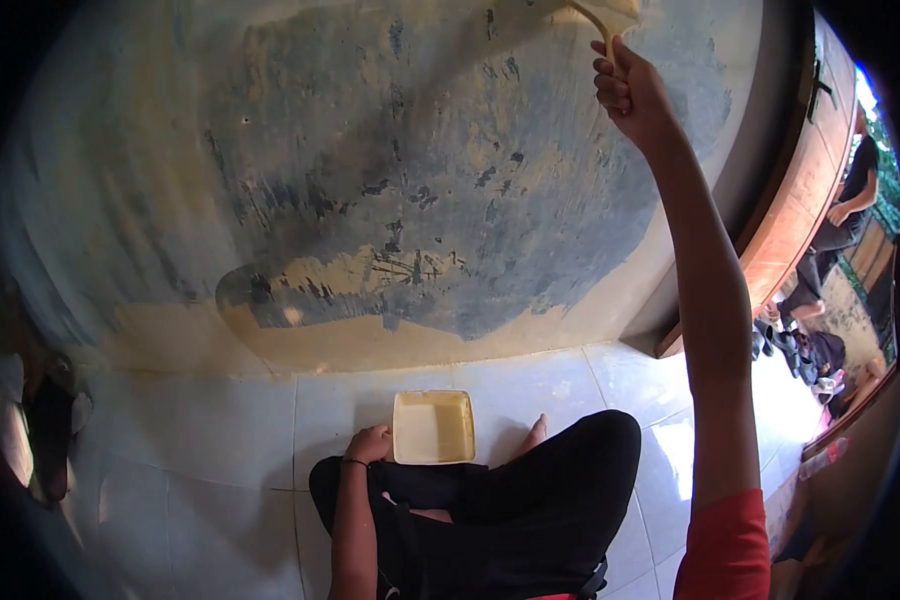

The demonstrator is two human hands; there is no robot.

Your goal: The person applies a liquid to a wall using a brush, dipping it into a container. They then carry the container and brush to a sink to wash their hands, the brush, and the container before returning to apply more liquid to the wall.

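Note:
My right hand (630, 90) is raised high against the wall, fingers wrapped round the handle of a cream-coloured paintbrush (610, 22). The frame's top edge cuts off the brush's far end. Low down, my left hand (370, 443) is closed at the left side of a square, pale yellow container (399, 428), gripping its edge; some fingertips are hidden. Cream-coloured paint (425, 435) lies inside the container. The wall (370, 200) in front shows patchy grey, dark flaked spots and a cream band along its base.
My crossed legs (510, 500) in black trousers rest on the white tiled floor (220, 420). To the right is an open wooden door (795, 215), with another person (855, 190) and several shoes (795, 350) beyond. Dark and white items (50, 430) sit at the far left.

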